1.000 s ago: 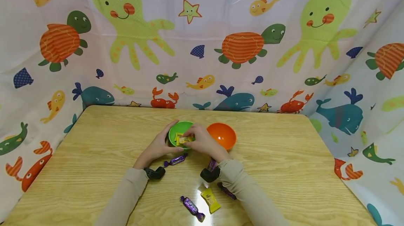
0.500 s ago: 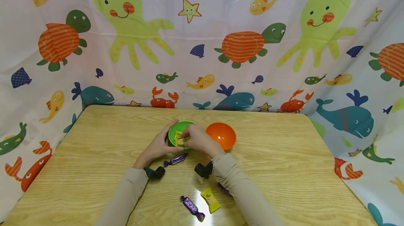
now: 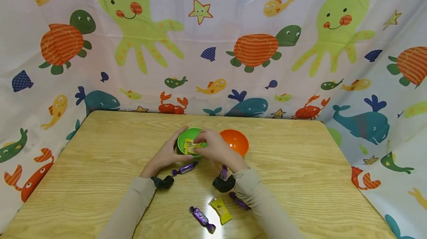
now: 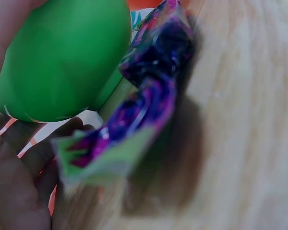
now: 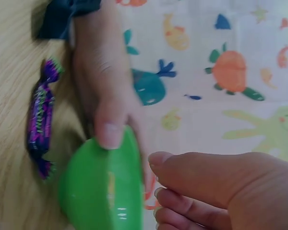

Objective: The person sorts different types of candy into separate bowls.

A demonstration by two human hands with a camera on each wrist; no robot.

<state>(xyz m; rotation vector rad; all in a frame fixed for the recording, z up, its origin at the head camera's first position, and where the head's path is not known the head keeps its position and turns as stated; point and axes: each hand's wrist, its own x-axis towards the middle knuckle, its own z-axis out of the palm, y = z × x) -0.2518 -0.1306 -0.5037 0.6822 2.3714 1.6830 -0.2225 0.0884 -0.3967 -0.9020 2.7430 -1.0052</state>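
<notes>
A green bowl (image 3: 182, 140) stands on the table, with my left hand (image 3: 165, 154) holding it. The left thumb lies at the near rim and the fingers reach round the left side. Yellow-wrapped candies (image 3: 190, 147) lie inside the bowl. Over its right rim hovers my right hand (image 3: 215, 149), thumb and fingertips bent and apart above the candies. Nothing shows between the right thumb and fingers (image 5: 175, 201) in the right wrist view. A purple-wrapped candy (image 3: 184, 169) lies just in front of the bowl, close to the left wrist camera.
An orange bowl (image 3: 238, 142) stands right of the green one, partly behind the right hand. Nearer lie more purple-wrapped candies (image 3: 202, 219) and one yellow-wrapped candy (image 3: 221, 211). A printed curtain (image 3: 213, 65) hangs behind the wooden table (image 3: 293, 165).
My right hand first reached further left into the green bowl, then drew back right, its thumb and fingers parting. A purple candy under the right wrist shows again. The left hand stays put.
</notes>
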